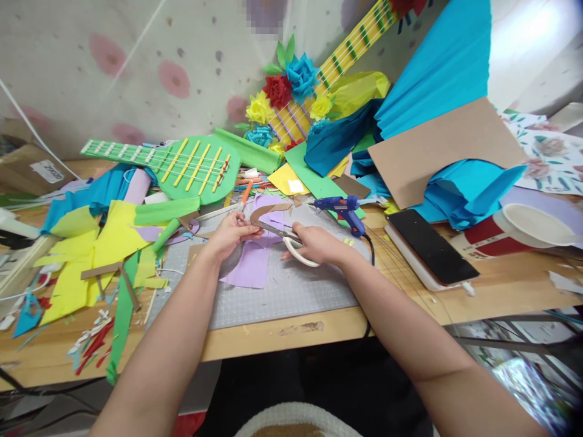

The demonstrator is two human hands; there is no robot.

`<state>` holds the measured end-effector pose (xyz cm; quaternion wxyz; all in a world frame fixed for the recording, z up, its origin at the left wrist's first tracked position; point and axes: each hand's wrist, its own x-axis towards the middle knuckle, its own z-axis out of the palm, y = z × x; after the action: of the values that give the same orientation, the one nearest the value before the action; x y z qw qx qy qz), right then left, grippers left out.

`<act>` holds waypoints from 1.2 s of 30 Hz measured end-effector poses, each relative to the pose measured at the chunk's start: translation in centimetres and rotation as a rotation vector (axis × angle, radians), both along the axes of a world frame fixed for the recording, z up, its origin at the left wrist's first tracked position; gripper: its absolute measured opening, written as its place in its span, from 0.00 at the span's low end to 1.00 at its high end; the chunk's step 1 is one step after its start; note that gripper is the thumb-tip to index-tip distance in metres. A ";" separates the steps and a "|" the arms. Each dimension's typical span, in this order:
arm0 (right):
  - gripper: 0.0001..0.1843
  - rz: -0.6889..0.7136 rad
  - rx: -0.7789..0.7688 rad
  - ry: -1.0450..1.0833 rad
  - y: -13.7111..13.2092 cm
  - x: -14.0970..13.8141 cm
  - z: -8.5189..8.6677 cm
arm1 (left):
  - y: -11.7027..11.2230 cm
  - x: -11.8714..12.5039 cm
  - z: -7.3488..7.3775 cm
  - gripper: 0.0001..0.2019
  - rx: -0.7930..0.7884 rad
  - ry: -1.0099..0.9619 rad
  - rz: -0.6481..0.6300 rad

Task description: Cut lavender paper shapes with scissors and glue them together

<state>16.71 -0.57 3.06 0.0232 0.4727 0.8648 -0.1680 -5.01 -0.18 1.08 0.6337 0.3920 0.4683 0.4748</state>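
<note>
My right hand point(314, 243) grips the white-handled scissors point(296, 240), whose blades point left across a curved strip of brown cardboard point(268, 209). Between the fingers of my left hand point(234, 233) is the near end of that cardboard strip, pinched beside the scissor blades. Beneath both hands lies a piece of lilac crepe paper point(250, 267), on a grey cutting mat point(291, 303). An orange-handled tool point(247, 192) rests just beyond my left fingers. To the right of the strip sits a blue glue gun point(341, 209).
A green paper guitar point(195, 167) lies at the back left, and a yellow one point(350, 54) with paper flowers leans on the wall. Yellow paper point(113, 243) and scraps cover the left side. A phone point(432, 246) and a paper cup point(514, 230) stand at right.
</note>
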 end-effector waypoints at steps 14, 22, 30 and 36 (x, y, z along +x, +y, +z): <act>0.38 -0.022 -0.009 0.013 -0.8 -0.2 0.8 | -0.4 1.2 0.2 0.22 0.022 0.026 0.013; 0.38 -0.026 -0.020 0.054 -0.8 -0.5 0.4 | -0.4 0.9 0.4 0.21 -0.027 0.011 -0.011; 0.39 -0.027 -0.033 0.059 -0.7 -0.4 0.4 | -0.4 0.9 0.5 0.21 -0.031 -0.026 -0.023; 0.39 -0.015 -0.039 0.065 -0.4 -0.3 0.1 | -0.3 0.8 0.4 0.21 -0.033 -0.031 -0.025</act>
<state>16.42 -1.01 3.15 0.0032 0.4730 0.8580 -0.2004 -4.17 -0.49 1.44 0.6534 0.3798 0.4611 0.4650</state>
